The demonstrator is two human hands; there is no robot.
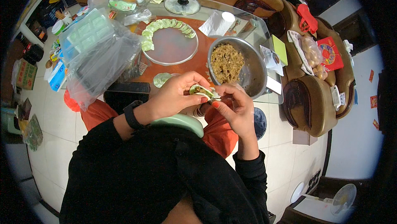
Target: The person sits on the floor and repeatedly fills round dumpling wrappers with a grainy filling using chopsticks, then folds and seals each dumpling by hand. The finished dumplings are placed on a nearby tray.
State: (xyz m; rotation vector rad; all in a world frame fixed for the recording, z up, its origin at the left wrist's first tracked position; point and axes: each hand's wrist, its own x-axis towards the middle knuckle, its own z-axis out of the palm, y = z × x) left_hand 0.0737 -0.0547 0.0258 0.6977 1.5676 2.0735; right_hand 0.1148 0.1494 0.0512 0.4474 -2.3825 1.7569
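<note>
My left hand [173,93] cradles a half-folded green dumpling [200,90], whose wrapper gapes towards the left and shows brown filling. The fingers of my right hand [234,107] pinch the wrapper's right end; a small pale, shiny bit there is too hidden to name. Just left of the dumpling, partly behind my left hand, lie pale green round wrappers [161,80]. A steel bowl [256,69] beyond my right hand holds a mound of minced filling [227,62]. Farther off, green-edged dumplings [161,25] stand in an arc along the rim of a round tray [173,53].
A glass table [214,5] carries a glass lid [182,5], a paper roll [228,18] and a white phone-like slab [273,85]. Plastic bags [99,66] and a pale green lidded box [88,31] crowd its left. Leather sofas [310,106] border the back and right.
</note>
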